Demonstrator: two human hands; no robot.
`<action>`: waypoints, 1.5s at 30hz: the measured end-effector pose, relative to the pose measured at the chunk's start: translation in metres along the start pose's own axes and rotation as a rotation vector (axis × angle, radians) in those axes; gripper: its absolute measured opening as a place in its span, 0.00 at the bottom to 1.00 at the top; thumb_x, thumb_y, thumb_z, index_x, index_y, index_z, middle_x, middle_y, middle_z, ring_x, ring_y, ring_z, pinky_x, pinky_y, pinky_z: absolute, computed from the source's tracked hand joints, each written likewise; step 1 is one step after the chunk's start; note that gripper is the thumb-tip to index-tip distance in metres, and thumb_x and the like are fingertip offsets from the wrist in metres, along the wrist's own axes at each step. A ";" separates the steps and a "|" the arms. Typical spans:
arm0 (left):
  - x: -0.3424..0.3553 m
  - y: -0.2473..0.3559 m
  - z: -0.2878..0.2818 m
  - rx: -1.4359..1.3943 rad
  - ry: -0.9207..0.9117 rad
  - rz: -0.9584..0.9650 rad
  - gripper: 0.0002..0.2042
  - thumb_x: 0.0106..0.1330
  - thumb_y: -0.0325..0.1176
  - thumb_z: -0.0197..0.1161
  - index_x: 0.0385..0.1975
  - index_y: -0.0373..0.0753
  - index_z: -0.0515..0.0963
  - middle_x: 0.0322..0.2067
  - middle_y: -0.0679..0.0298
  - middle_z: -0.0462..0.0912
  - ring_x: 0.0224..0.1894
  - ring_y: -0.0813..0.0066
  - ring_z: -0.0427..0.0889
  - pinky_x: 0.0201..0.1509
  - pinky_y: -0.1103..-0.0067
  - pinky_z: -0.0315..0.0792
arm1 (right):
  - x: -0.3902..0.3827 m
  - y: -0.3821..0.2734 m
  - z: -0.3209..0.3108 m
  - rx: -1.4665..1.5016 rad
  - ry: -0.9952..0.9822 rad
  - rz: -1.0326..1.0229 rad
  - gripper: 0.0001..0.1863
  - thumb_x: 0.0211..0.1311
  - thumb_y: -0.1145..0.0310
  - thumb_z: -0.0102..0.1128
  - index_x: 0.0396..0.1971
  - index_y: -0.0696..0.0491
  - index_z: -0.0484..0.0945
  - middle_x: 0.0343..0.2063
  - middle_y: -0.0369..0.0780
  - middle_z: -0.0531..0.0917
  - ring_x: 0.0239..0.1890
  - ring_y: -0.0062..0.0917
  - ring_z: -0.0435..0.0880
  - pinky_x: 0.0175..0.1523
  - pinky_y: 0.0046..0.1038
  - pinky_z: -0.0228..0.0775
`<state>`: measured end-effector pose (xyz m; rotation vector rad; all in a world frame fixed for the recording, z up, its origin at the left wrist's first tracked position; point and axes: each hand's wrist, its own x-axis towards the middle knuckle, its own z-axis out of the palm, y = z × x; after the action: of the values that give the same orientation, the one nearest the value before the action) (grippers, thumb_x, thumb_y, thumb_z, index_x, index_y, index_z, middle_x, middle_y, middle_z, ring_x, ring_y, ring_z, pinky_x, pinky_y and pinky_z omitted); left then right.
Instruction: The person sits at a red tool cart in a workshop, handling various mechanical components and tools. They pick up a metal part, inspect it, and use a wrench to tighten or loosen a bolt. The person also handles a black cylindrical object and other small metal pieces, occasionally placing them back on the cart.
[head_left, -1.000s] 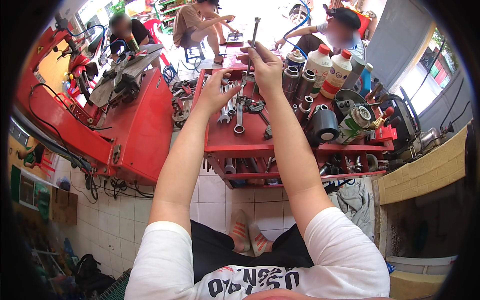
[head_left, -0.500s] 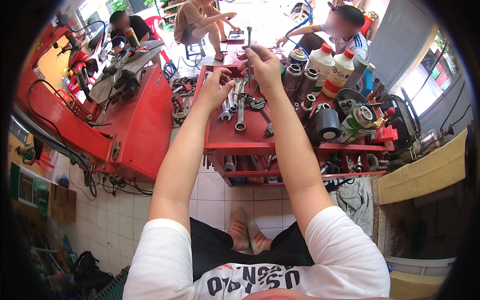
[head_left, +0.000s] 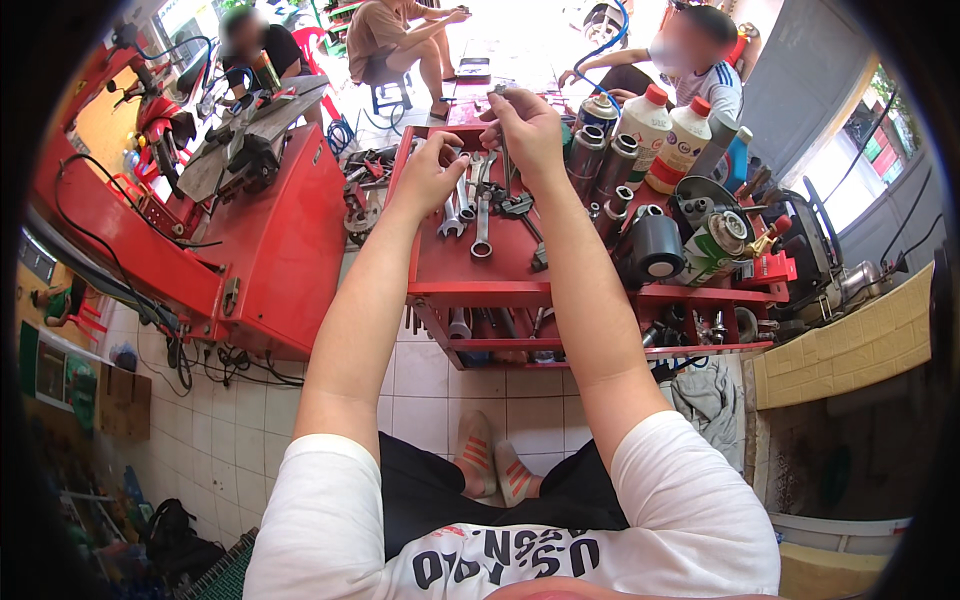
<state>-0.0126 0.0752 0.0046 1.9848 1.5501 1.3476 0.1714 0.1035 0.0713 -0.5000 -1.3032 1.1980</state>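
My right hand (head_left: 527, 133) is closed round a dark metal wrench (head_left: 505, 165), over the far part of a red tool trolley (head_left: 450, 275). Part of the wrench is hidden by my fingers. To its left, my left hand (head_left: 430, 172) hovers with loosely curved fingers and a gap at the thumb; no held thing shows in it. Below the hands, several silver wrenches lie on the trolley top, among them a ring-ended wrench (head_left: 482, 235) and an open-ended wrench (head_left: 452, 222). Beside them rests a dark, jointed metal tool (head_left: 518, 208).
Right of my hands stand steel sockets (head_left: 586, 158), white bottles with red caps (head_left: 645, 120), a spray can (head_left: 597, 115) and a black cylinder (head_left: 652, 247). A red machine (head_left: 270, 240) is at the left. A co-worker (head_left: 700, 70) sits at far right; two more people are farther back.
The wrench in my right hand has tipped down from upright and is now lower. My left hand has barely moved. The co-worker at far right has shifted slightly.
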 end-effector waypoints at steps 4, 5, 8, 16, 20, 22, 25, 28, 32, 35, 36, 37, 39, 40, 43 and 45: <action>0.000 0.004 0.000 0.002 -0.004 -0.013 0.15 0.69 0.37 0.68 0.51 0.39 0.78 0.33 0.65 0.82 0.37 0.74 0.80 0.44 0.75 0.74 | 0.001 0.000 -0.001 0.059 0.013 -0.026 0.14 0.73 0.67 0.66 0.48 0.62 0.82 0.34 0.43 0.88 0.28 0.25 0.87 0.34 0.23 0.80; 0.000 0.007 0.000 0.000 -0.009 -0.016 0.15 0.69 0.37 0.68 0.50 0.38 0.78 0.34 0.64 0.82 0.37 0.74 0.80 0.44 0.75 0.74 | 0.003 0.005 -0.003 0.035 0.024 -0.088 0.13 0.72 0.66 0.67 0.47 0.61 0.84 0.35 0.42 0.88 0.31 0.25 0.88 0.37 0.24 0.80; -0.001 0.007 -0.002 0.010 -0.009 -0.015 0.15 0.69 0.37 0.68 0.50 0.38 0.78 0.34 0.64 0.83 0.38 0.74 0.81 0.44 0.75 0.74 | 0.010 0.007 -0.009 -0.453 0.096 -0.481 0.12 0.68 0.65 0.71 0.44 0.57 0.87 0.37 0.39 0.88 0.40 0.26 0.87 0.45 0.27 0.78; 0.000 0.007 -0.003 0.001 0.020 0.008 0.13 0.67 0.34 0.67 0.47 0.37 0.79 0.35 0.58 0.84 0.38 0.66 0.84 0.45 0.71 0.77 | 0.010 0.008 -0.010 -0.651 0.101 -0.630 0.11 0.63 0.63 0.75 0.41 0.53 0.90 0.39 0.36 0.88 0.44 0.24 0.84 0.49 0.28 0.75; -0.001 0.005 -0.003 0.022 0.020 0.015 0.13 0.68 0.34 0.67 0.48 0.36 0.78 0.34 0.62 0.84 0.37 0.74 0.83 0.44 0.75 0.75 | 0.009 0.006 -0.007 -0.606 0.123 -0.621 0.11 0.60 0.64 0.76 0.39 0.53 0.90 0.37 0.37 0.87 0.45 0.29 0.81 0.52 0.32 0.71; 0.000 0.005 -0.003 0.025 0.021 0.017 0.13 0.68 0.34 0.67 0.48 0.36 0.78 0.34 0.62 0.84 0.37 0.74 0.83 0.44 0.75 0.75 | 0.009 0.006 -0.007 -0.579 0.125 -0.601 0.11 0.58 0.64 0.76 0.38 0.54 0.90 0.36 0.38 0.87 0.45 0.32 0.80 0.54 0.34 0.69; 0.000 0.004 -0.002 0.007 0.024 0.003 0.12 0.66 0.33 0.67 0.47 0.37 0.79 0.35 0.58 0.85 0.38 0.66 0.85 0.46 0.71 0.78 | 0.008 0.006 -0.007 -0.542 0.117 -0.575 0.11 0.58 0.64 0.76 0.38 0.54 0.90 0.37 0.38 0.86 0.46 0.32 0.80 0.54 0.34 0.69; 0.000 0.004 -0.002 0.024 0.008 0.001 0.17 0.64 0.38 0.71 0.48 0.38 0.80 0.37 0.59 0.86 0.40 0.66 0.85 0.48 0.71 0.78 | 0.008 0.007 -0.007 -0.549 0.127 -0.579 0.11 0.59 0.64 0.76 0.38 0.54 0.90 0.36 0.38 0.86 0.45 0.31 0.80 0.55 0.34 0.68; -0.005 0.009 -0.001 0.183 -0.127 0.095 0.26 0.58 0.48 0.78 0.52 0.43 0.81 0.41 0.61 0.87 0.46 0.66 0.85 0.55 0.70 0.78 | 0.008 0.007 -0.006 -0.519 0.123 -0.563 0.11 0.59 0.64 0.76 0.38 0.53 0.90 0.35 0.37 0.86 0.44 0.29 0.79 0.54 0.33 0.68; -0.005 0.016 0.000 0.283 -0.225 0.052 0.31 0.53 0.53 0.81 0.54 0.46 0.81 0.44 0.63 0.87 0.51 0.67 0.84 0.61 0.69 0.75 | 0.009 0.008 -0.008 -0.500 0.139 -0.554 0.11 0.60 0.65 0.75 0.38 0.53 0.90 0.34 0.37 0.86 0.42 0.29 0.79 0.53 0.33 0.67; -0.005 0.017 -0.001 0.279 -0.235 0.030 0.31 0.52 0.53 0.82 0.54 0.47 0.81 0.44 0.64 0.87 0.52 0.67 0.83 0.62 0.68 0.74 | 0.009 0.008 -0.007 -0.497 0.147 -0.554 0.10 0.60 0.65 0.75 0.38 0.53 0.90 0.34 0.36 0.85 0.42 0.29 0.79 0.53 0.32 0.67; -0.005 0.017 -0.001 0.274 -0.245 0.009 0.32 0.51 0.53 0.82 0.54 0.47 0.81 0.45 0.65 0.87 0.53 0.67 0.82 0.63 0.68 0.73 | 0.010 0.008 -0.007 -0.508 0.143 -0.562 0.10 0.60 0.64 0.76 0.38 0.53 0.90 0.34 0.36 0.85 0.42 0.29 0.79 0.53 0.32 0.67; -0.004 0.016 -0.002 0.247 -0.249 -0.021 0.33 0.49 0.54 0.83 0.54 0.47 0.81 0.45 0.65 0.86 0.54 0.67 0.82 0.64 0.68 0.73 | 0.010 0.008 -0.007 -0.529 0.133 -0.578 0.11 0.59 0.64 0.76 0.38 0.53 0.90 0.33 0.36 0.85 0.41 0.28 0.79 0.53 0.32 0.67; -0.003 0.015 -0.002 0.233 -0.251 -0.037 0.34 0.48 0.54 0.84 0.55 0.47 0.81 0.45 0.65 0.86 0.54 0.67 0.81 0.64 0.68 0.72 | 0.009 0.008 -0.006 -0.528 0.129 -0.574 0.11 0.59 0.64 0.76 0.38 0.53 0.90 0.33 0.36 0.86 0.42 0.28 0.79 0.53 0.33 0.67; -0.004 0.013 -0.004 0.252 -0.248 -0.019 0.35 0.46 0.53 0.85 0.54 0.47 0.81 0.45 0.65 0.86 0.54 0.66 0.81 0.64 0.68 0.73 | 0.007 0.007 -0.003 -0.531 0.088 -0.539 0.11 0.57 0.62 0.78 0.37 0.52 0.91 0.34 0.36 0.86 0.43 0.29 0.80 0.53 0.33 0.69; -0.005 0.017 -0.004 0.275 -0.250 0.008 0.33 0.47 0.48 0.86 0.52 0.43 0.80 0.44 0.63 0.85 0.52 0.67 0.82 0.62 0.69 0.73 | 0.005 0.007 -0.003 -0.539 0.025 -0.489 0.12 0.56 0.61 0.79 0.36 0.51 0.91 0.34 0.36 0.86 0.45 0.30 0.80 0.54 0.34 0.71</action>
<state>-0.0051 0.0629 0.0160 2.2202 1.6789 0.8830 0.1706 0.1110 0.0665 -0.5326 -1.6138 0.4284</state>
